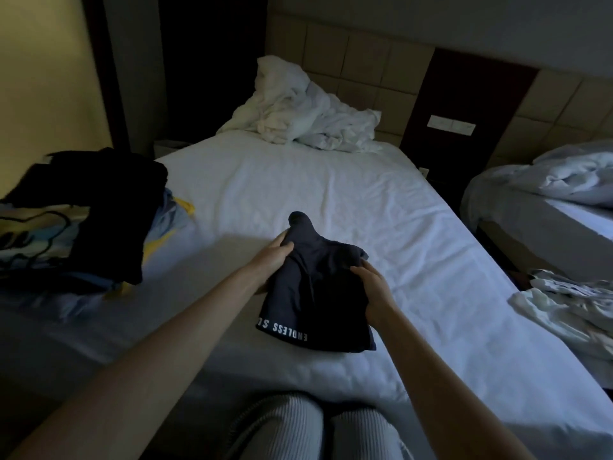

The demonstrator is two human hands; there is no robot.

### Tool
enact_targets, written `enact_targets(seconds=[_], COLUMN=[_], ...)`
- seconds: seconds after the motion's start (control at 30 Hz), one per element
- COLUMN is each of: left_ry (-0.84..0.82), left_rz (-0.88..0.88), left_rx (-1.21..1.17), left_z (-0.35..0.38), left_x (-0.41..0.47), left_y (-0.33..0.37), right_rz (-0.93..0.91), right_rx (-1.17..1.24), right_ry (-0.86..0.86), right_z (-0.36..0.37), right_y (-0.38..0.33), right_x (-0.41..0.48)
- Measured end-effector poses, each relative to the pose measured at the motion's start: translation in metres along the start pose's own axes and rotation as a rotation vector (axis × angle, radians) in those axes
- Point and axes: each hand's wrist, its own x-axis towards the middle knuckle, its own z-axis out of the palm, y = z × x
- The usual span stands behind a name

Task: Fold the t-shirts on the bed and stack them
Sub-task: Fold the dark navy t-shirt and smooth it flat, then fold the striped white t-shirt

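a hotel-style bedroom: two white-sheeted beds [298, 194], a tiled padded headboard [365, 61], a wall switch panel [451, 125].

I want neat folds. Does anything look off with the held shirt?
Yes. The shirt, gripped by the left hand and right hand, is bunched, and a flap sticks out at its far end, so the fold looks uneven.

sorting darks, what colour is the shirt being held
Dark navy t-shirt with white lettering, head view.
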Motion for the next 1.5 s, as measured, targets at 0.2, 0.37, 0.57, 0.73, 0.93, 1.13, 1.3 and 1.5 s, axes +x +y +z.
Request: enact_targets(seconds=[0.2, 0.37, 0.57, 0.73, 0.93, 1.13, 1.3, 1.5], left_ry=[0.0, 0.053, 0.319, 0.506, 0.554, 0.655, 0.618, 0.484], left_rz=[-0.02, 0.073, 0.148, -0.141, -0.15, -0.096, -0.139, -0.254], left_rx=[-0.047, -0.024, 0.23, 0.592, 1.27, 1.441, 1.446, 1.365], left_z=[-0.075, -0.147, -0.273, -0.363, -0.349, -0.333, -0.33, -0.318], left_x=[-0.019, -0.025, -0.036, -0.064, -0.056, -0.059, -0.059, -0.071], left_y=[0.034, 0.084, 0.161, 0.157, 0.071, 0.02, 0.021, 0.046], right_rz=[-0.073, -0.141, -0.237, -0.241, -0.491, -0.454, -0.454, -0.411], right_rx=[0.104, 0.148, 0.152, -0.368, -0.96, -0.933, -0.951, -1.072], right_ry=[-0.071, -0.205, -0.597, -0.671, -0.442, -0.458, -0.472, -0.529], right_z=[0.074, 0.16, 0.285, 0.361, 0.396, 0.387, 0.384, 0.374], right_y=[-0.007, -0.028, -0.065, -0.046, 0.01, 0.071, 0.068, 0.047], right_x=[-0.01, -0.012, -0.011, 0.0, -0.018, -0.016, -0.014, -0.016])
